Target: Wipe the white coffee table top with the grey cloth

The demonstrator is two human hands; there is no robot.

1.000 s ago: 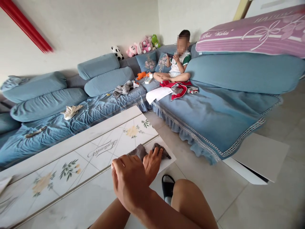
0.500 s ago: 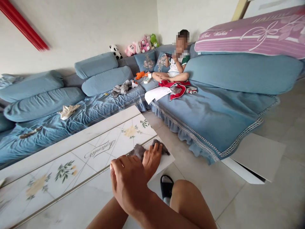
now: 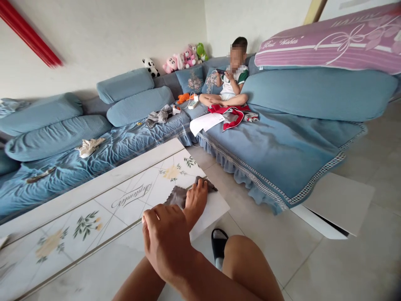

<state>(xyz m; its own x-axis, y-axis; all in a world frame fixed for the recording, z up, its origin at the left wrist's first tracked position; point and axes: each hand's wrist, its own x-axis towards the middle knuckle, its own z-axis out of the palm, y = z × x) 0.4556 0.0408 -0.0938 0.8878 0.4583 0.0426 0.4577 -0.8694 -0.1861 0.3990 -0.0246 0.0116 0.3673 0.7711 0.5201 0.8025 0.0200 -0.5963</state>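
My left hand lies on a grey-brown cloth with a pinked edge, its fingers pointing away from me. The cloth rests near the far corner of a white table top printed with flowers and script. My right hand crosses over my left wrist, with its back toward me. Its knuckles reach the near edge of the cloth, and its fingertips curl down out of sight.
A blue sofa runs beyond the table, with a person sitting cross-legged holding a phone. Papers, a red garment and stuffed toys lie on or behind it. A black slipper and my knee sit below the table edge.
My left hand and the cloth have slid a little farther across the table top, toward the far left. More of the cloth's pinked edge now shows.
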